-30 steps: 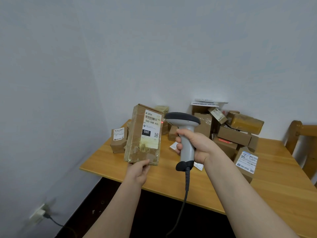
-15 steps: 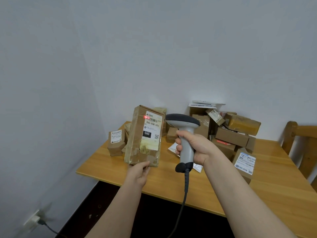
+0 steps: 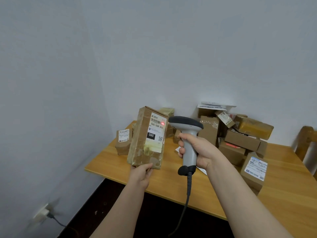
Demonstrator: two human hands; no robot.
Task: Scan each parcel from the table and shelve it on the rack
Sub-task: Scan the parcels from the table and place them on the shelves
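The left forearm rises from the lower edge of the view, and the left hand (image 3: 141, 174) grips the bottom edge of a tall brown parcel (image 3: 143, 148), thumb laid on the front face near the lower corner, the other fingers hidden behind the box; the parcel is held upright with a slight lean, lifted above the near left part of the wooden table (image 3: 120, 163), its white label (image 3: 156, 133) turned toward the camera; a red spot of light (image 3: 162, 123) lies at the right end of the barcode at the top of that label; the right forearm comes in from the lower right, wrist nearly straight, and the right hand (image 3: 199, 148) is wrapped round the grey handle of the scanner (image 3: 187, 133), fingers curled across its front, palm behind it; the scanner stands upright, its dark head just beside the parcel's upper right edge, apart from it; the cable (image 3: 188, 191) hangs from the base of the handle down past the table's front edge; a small labelled box (image 3: 123, 141) sits on the table behind the held parcel, to its left; a loose heap of brown parcels (image 3: 240, 134) lies against the wall (image 3: 154, 48) behind the right hand, and one more labelled box (image 3: 253, 170) rests nearer the front on the right; a wooden chair (image 3: 305, 141) shows at the right edge; a plugged wall socket (image 3: 41, 213) sits low on the left.
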